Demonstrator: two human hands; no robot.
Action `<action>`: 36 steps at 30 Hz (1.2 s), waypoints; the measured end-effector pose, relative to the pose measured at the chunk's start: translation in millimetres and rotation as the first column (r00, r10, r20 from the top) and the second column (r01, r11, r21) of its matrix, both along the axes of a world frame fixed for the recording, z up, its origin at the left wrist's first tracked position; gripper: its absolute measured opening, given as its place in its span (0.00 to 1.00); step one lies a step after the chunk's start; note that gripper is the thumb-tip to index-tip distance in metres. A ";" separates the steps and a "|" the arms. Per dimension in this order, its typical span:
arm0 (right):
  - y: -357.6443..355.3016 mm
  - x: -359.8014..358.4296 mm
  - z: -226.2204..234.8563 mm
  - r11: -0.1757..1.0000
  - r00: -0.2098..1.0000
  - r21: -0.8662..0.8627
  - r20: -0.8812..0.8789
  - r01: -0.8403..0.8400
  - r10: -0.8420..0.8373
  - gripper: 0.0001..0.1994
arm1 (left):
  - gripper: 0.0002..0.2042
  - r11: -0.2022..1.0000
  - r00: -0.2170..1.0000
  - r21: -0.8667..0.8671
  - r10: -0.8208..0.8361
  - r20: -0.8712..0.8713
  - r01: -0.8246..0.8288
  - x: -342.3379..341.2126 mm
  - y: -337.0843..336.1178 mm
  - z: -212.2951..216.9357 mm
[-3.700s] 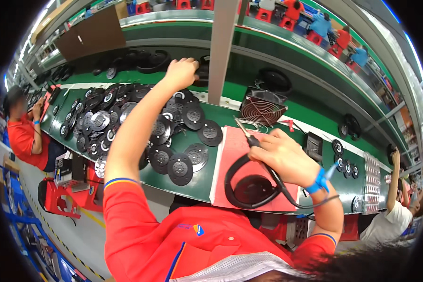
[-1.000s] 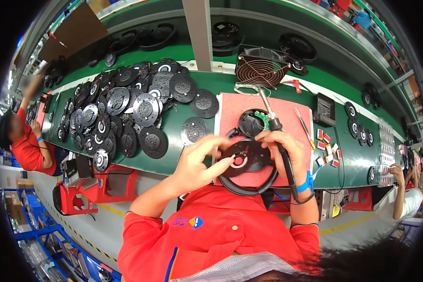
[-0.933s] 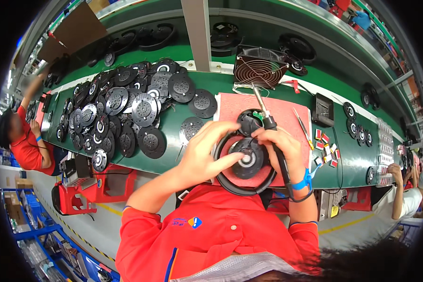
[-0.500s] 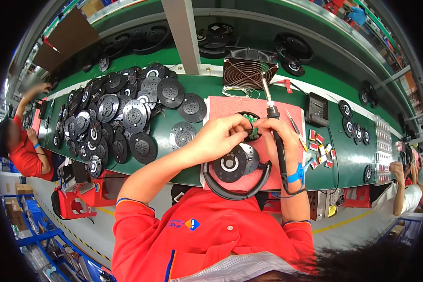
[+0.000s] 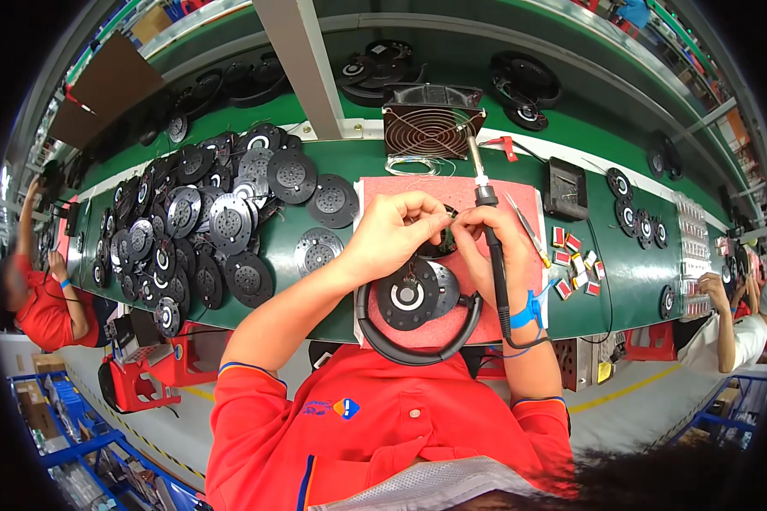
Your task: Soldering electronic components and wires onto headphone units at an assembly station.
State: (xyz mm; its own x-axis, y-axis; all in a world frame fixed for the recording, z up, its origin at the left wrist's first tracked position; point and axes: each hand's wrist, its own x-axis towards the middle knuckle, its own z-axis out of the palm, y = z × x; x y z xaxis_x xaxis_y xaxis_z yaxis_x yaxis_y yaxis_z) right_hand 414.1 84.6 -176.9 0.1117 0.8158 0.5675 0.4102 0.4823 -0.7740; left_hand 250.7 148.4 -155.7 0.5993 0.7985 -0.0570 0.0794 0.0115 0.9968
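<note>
A soldering iron [image 5: 495, 272] lies in my right hand [image 5: 496, 243], its metal tip pointing away from me toward the fan. The same hand's thumb and forefinger are pinched together close to my left hand [image 5: 396, 232]. My left thumb and forefinger are also closed in a pinch; whatever is between them is too small to make out. Beneath both hands is a round black earcup [image 5: 437, 249], mostly covered by my fingers. Nearer to me, a black disc with a white ring [image 5: 406, 295] lies inside the curved black headband [image 5: 413, 356], on a pink foam mat [image 5: 528, 255].
Many black round speaker plates [image 5: 230, 220] are heaped at the left. A fan [image 5: 430, 128] stands behind the mat, with pale wires before it. Tweezers [image 5: 527, 228], small red-and-white battery packs [image 5: 575, 264] and a black tray [image 5: 566, 189] are at the right. Co-workers sit at both sides.
The whole view has shifted slightly. My two hands' fingertips have come closer together over the earcup, and less of the green circuit board shows. The soldering iron remains in my right hand.
</note>
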 end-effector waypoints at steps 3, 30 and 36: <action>0.0 -0.4 -2.0 1.000 1.000 -0.003 0.023 0.000 0.000 0.11 | 0.07 1.000 1.000 0.004 0.020 -0.007 -0.020 -0.2 1.9 -0.8; -4.0 6.6 -9.7 0.983 0.962 -0.168 -0.272 -0.073 0.025 0.18 | 0.05 0.949 1.000 0.316 -0.013 -0.011 0.016 10.0 11.1 -16.6; -4.9 4.3 -8.3 0.979 0.946 -0.174 -0.322 -0.102 0.041 0.17 | 0.05 0.940 1.000 0.341 -0.011 0.016 0.005 9.0 10.6 -17.8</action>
State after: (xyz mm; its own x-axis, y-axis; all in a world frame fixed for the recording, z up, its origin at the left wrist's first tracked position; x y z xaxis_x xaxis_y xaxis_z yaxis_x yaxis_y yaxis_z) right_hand 418.4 79.7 -185.2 0.1969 0.9158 0.3500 0.1006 0.3362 -0.9364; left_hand 259.7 159.1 -173.5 0.6040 0.7634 0.2289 0.0603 -0.3301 0.9420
